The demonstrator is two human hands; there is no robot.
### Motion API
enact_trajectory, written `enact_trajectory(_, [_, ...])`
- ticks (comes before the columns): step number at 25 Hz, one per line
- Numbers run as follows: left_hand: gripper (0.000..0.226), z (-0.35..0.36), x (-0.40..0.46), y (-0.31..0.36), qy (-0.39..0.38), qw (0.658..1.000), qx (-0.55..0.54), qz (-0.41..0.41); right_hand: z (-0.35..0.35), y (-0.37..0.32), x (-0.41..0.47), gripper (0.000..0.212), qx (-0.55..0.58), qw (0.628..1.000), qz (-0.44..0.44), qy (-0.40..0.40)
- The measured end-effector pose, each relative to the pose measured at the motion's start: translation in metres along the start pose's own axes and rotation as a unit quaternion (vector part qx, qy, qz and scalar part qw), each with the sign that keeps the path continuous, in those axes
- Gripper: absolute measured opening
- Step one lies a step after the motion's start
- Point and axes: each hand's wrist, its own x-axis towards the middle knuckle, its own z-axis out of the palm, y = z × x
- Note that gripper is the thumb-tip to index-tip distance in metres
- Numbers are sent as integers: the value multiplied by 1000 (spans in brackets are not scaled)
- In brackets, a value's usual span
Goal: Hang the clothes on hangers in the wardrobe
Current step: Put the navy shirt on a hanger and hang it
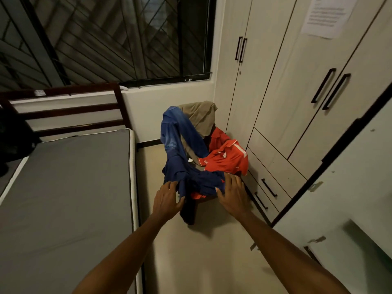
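Observation:
A pile of clothes lies over a chair in the corner between the bed and the wardrobe. A blue garment point(180, 141) drapes over its top and front, a red shirt point(227, 158) lies to the right, and a tan garment point(201, 117) hangs over the chair back. My left hand point(167, 200) reaches to the near edge of the blue garment with fingers spread. My right hand point(232, 192) rests on the blue cloth with fingers extended. Neither hand grips anything. The wardrobe point(297, 85) stands at the right, its far doors closed; no hangers are visible.
A bed with a bare grey mattress point(70, 187) and dark wooden headboard point(63, 107) fills the left. A barred window point(106, 39) is behind it. An open wardrobe door point(350, 177) juts in at the right. Drawers point(269, 187) sit low by the chair. Beige floor point(201, 251) runs between.

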Motion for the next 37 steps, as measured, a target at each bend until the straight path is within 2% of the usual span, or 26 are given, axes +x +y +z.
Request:
enact_trajectory(3, [59, 11, 12, -25, -11, 1000, -4, -12, 30, -13, 24, 70, -27, 1000, -7, -9])
enact_trajectory(10, [65, 54, 77, -80, -74, 995, 27, -65, 127, -26, 96, 68, 3, 995, 0, -102])
enact_trajectory(15, [62, 76, 148, -107, -99, 989, 4, -111, 197, -43, 173, 58, 28, 987, -2, -157])
enact_trajectory(18, [61, 80, 184, -119, -106, 984, -15, -139, 225, -56, 216, 47, 46, 986, -16, -156])
enact_trajectory(21, [59, 87, 214, -134, -126, 978, -30, -165, 259, -65, 255, 49, 29, 981, -10, -194])
enact_trajectory(25, [56, 110, 257, -162, -153, 969, -49, -187, 315, -68, 283, 49, 0, 967, 23, -254])
enact_trajectory(31, [51, 164, 332, -214, -221, 955, -70, -185, 391, -46, 299, 34, -21, 949, 102, -298])
enact_trajectory(33, [49, 177, 360, -227, -231, 952, -77, -184, 399, -41, 303, 32, -4, 945, 139, -296])
enact_trajectory(35, [48, 190, 384, -239, -235, 945, -100, -204, 405, -37, 306, 15, 2, 947, 158, -279])
enact_trajectory(37, [57, 199, 401, -244, -247, 936, -120, -220, 409, -33, 307, 6, 2, 953, 153, -260])
